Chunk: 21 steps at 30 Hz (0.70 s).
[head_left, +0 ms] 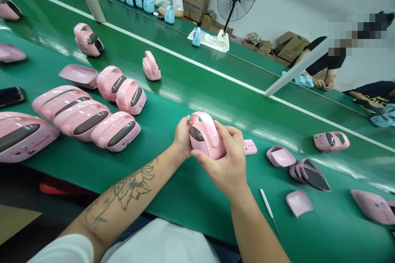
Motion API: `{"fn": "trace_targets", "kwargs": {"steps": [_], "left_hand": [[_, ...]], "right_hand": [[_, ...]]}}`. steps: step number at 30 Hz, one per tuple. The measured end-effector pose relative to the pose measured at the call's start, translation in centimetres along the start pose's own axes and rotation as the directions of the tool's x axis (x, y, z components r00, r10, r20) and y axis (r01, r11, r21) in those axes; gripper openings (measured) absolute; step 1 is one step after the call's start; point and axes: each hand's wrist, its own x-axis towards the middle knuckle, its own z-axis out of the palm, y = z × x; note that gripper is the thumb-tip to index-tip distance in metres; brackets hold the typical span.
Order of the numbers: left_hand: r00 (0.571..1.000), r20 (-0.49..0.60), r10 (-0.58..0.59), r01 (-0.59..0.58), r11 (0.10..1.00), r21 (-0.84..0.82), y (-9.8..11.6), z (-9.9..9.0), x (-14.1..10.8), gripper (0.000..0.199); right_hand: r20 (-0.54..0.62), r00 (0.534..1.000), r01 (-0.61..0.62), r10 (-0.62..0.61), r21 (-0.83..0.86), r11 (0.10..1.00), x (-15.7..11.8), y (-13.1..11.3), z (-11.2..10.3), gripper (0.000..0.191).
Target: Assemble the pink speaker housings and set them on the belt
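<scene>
The right hand (224,164) wraps its fingers (231,134) around one side of a glossy pink moulded-plastic handled casing (207,129), with its thumb (197,153) pressed low against the shell. The left hand (182,137) cups the other side, its fingers (185,124) curled close around a dark grey oval panel (196,133). Held between both hands, the casing appears lifted just above the green belt of the desk (173,197). It looks hollow, light and stiff, and its smooth sheen may let it slip, so the rounded body seems a safer hold than the arched handle. Just to the right lies a small pink plastic tab (250,147), and farther right are a thin white-handled pick (268,204) and loose pink shell panels (280,156). To the left, a close group of assembled pink casings (115,130) limits sideways room. Open belt remains in front of the hands, and a long white strip (185,56) crosses the desk beyond them.
</scene>
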Motion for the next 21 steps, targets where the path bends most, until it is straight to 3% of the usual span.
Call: {"fn": "trace_targets", "kwargs": {"steps": [3,6,8,9,10,12,13,15,17,19,21], "left_hand": [[0.999,-0.031,-0.01,0.011,0.999,0.036,-0.1,-0.1,0.0,0.036],[0.995,-0.071,0.067,-0.058,0.991,0.122,-0.1,-0.4,0.8,0.039],[0.981,-0.097,0.169,-0.145,0.966,0.213,0.3,-0.6,2.1,0.043],[0.966,-0.107,0.236,-0.2,0.941,0.272,0.7,-0.6,3.0,0.043],[0.942,-0.118,0.316,-0.261,0.904,0.338,1.3,-0.7,3.9,0.038],[0.849,-0.148,0.507,-0.384,0.785,0.486,3.1,-0.6,6.2,0.019],[0.777,-0.172,0.606,-0.429,0.709,0.56,4.3,-0.7,7.5,0.022],[0.622,-0.215,0.753,-0.459,0.573,0.679,7.0,-0.7,10.2,0.041],[0.488,-0.25,0.836,-0.43,0.479,0.765,9.8,-0.8,12.9,0.062],[0.406,-0.277,0.871,-0.37,0.433,0.822,12.4,-0.9,15.5,0.083],[0.372,-0.324,0.87,-0.298,0.443,0.845,14.4,-1.1,17.7,0.103]], "right_hand": [[0.035,0.997,-0.072,0.071,0.009,0.997,0.2,-0.6,-0.5,0.075],[0.136,0.956,-0.278,0.261,0.125,0.952,1.2,0.8,-0.5,0.068],[0.22,0.866,-0.493,0.45,0.218,0.842,2.8,3.2,-0.1,0.077],[0.26,0.783,-0.619,0.566,0.233,0.75,3.9,4.7,0.3,0.082],[0.246,0.746,-0.665,0.619,0.217,0.715,5.2,6.5,0.7,0.083],[0.135,0.702,-0.712,0.7,0.169,0.682,8.1,10.1,1.8,0.08],[0.061,0.672,-0.739,0.738,0.136,0.66,9.5,11.9,2.3,0.081],[-0.067,0.622,-0.778,0.78,0.058,0.625,11.7,15.2,3.3,0.079],[-0.108,0.603,-0.796,0.791,-0.012,0.605,12.7,17.8,4.0,0.072],[-0.101,0.602,-0.799,0.792,-0.075,0.597,12.6,19.5,4.5,0.068],[-0.075,0.607,-0.793,0.791,-0.131,0.595,11.9,20.2,4.5,0.068]]}}
